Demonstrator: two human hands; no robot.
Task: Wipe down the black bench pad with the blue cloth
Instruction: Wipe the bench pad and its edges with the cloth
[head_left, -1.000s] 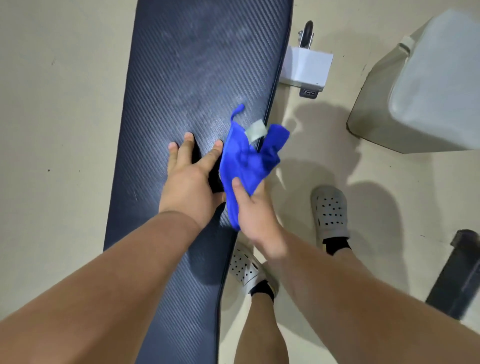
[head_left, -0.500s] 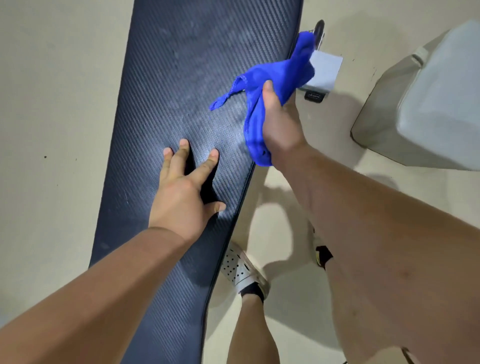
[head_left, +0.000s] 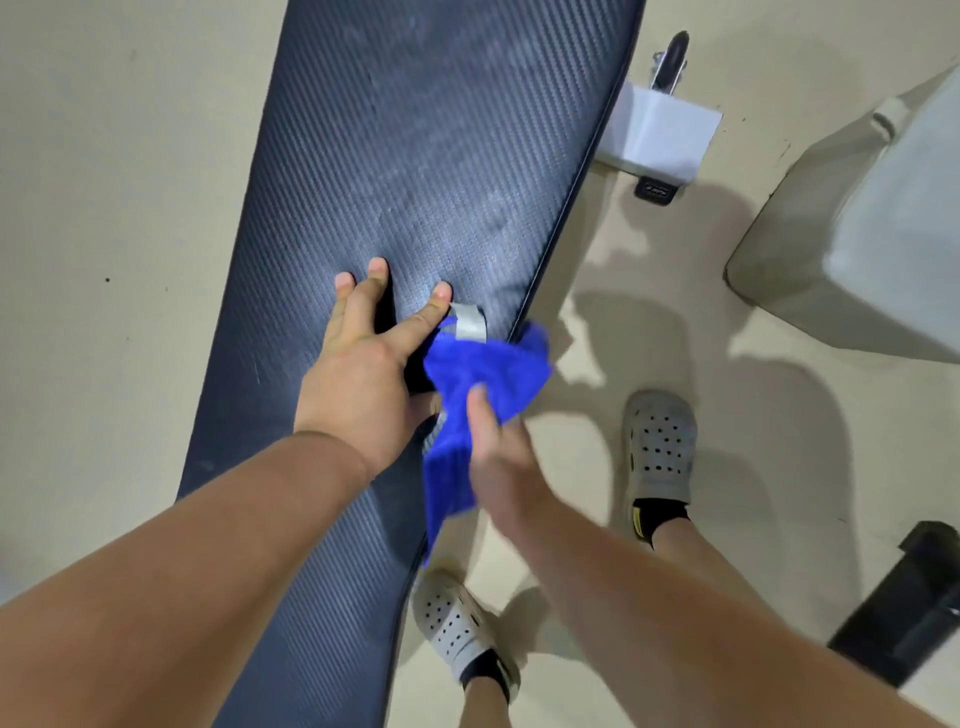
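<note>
L hand (head_left: 363, 374): flat on black bench pad (head_left: 415, 156), fingers spread, holding nothing
R hand (head_left: 501, 462): gripping blue cloth (head_left: 478, 395), thumb on top; blurred
cloth: bunched at pad's R edge, just beside L hand, grey tag (head_left: 470, 323) showing
hands: close, side by side
floor: grey clogs (head_left: 660, 447) R of pad

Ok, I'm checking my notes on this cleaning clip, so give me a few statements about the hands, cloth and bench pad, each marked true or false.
1. The left hand lies flat on the black textured bench pad. True.
2. The right hand grips the bright blue fabric cloth. True.
3. The cloth lies spread out at the pad's far end. False: it is bunched at the pad's right edge, beside the left hand.
4. The person is barefoot. False: both feet wear grey perforated clogs.
</note>
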